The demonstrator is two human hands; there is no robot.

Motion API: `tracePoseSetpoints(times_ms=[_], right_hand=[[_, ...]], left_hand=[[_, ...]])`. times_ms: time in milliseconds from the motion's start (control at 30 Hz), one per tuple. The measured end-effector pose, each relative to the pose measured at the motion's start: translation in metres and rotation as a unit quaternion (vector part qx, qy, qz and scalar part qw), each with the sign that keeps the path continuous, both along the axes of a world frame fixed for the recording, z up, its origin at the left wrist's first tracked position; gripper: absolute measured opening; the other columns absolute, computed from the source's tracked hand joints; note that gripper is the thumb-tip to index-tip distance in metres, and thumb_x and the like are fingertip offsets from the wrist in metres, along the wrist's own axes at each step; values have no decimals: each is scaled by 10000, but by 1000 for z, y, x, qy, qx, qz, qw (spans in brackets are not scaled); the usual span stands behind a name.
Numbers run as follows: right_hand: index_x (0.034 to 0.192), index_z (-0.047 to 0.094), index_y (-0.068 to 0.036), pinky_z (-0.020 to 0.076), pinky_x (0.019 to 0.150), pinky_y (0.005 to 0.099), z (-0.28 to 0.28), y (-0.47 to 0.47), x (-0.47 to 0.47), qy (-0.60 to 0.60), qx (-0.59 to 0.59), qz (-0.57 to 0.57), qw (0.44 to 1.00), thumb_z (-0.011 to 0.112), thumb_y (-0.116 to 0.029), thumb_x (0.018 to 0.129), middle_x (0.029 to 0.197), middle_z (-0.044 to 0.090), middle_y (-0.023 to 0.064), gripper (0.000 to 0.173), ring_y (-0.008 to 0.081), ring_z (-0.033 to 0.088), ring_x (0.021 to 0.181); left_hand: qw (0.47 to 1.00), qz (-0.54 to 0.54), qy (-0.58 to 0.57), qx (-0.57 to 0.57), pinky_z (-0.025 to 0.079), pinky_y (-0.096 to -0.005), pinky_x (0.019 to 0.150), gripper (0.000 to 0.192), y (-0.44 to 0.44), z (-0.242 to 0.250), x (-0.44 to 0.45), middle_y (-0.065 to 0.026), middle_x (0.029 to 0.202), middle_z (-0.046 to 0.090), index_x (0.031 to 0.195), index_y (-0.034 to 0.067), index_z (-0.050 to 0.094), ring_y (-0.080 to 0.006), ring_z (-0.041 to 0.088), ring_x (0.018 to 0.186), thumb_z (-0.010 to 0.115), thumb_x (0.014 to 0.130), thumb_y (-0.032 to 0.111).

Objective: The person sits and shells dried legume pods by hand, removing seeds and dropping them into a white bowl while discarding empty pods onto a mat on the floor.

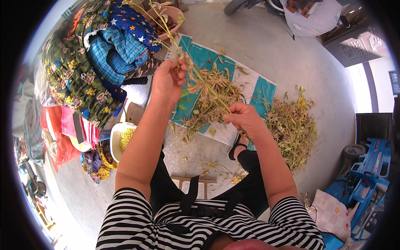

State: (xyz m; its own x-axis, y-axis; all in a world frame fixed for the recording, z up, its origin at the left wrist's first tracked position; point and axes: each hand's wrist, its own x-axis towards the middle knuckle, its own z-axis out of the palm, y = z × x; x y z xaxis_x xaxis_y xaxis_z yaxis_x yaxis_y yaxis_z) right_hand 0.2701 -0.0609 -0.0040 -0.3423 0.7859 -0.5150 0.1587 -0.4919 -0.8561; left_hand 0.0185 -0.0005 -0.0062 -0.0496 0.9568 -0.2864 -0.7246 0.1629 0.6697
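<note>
A long bean plant stalk with dried leaves and pods runs slantwise between both of my hands. My right hand grips its lower end, thumb and fingers closed around the stem. Higher up on the stalk, my left hand has its fingers curled around small brownish pods or beans beside the stem; its palm is partly hidden. Beneath the stalk, a heap of dried plants lies on a green and white woven sheet. A larger pile of dried plants lies on the floor to the right.
At the left are a white basket of yellow beans, a camouflage-patterned quilt and a red bag. An orange basin stands at the top. A wooden stool is between my legs. Blue wheeled equipment stands at the right.
</note>
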Motion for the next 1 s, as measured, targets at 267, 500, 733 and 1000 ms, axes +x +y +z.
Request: tracePoseSetpoints(times_ms=[267,500,733,1000], right_hand=[[815,622,-50,340,464,192,-2,0,1,-7,-9,1,1000,727,-133,783,701,639,27,138,34,435,511],[803,613,-50,340,461,195,-2,0,1,4,-16,13,1000,719,-128,787,702,641,42,133,37,439,507],[772,611,-76,294,428,202,-8,-2,2,40,-34,12,999,728,-196,771,648,602,-11,167,30,420,488],[781,589,-57,341,463,197,-7,-1,3,44,-61,18,997,701,-130,801,704,636,56,135,45,442,504]], left_hand=[[992,8,124,9,274,-213,444,88,-1,1,1,-17,728,528,805,53,546,-68,399,535,472,837,87],[996,43,67,-40,265,-213,434,86,1,-3,2,-25,722,526,792,49,544,-71,410,532,479,826,93],[998,7,47,-39,279,-214,430,116,3,-2,-2,-50,735,539,829,24,528,-83,427,542,431,847,85],[995,-26,84,-40,266,-206,410,115,5,-5,-5,-68,736,548,823,11,524,-80,405,523,421,853,54]])
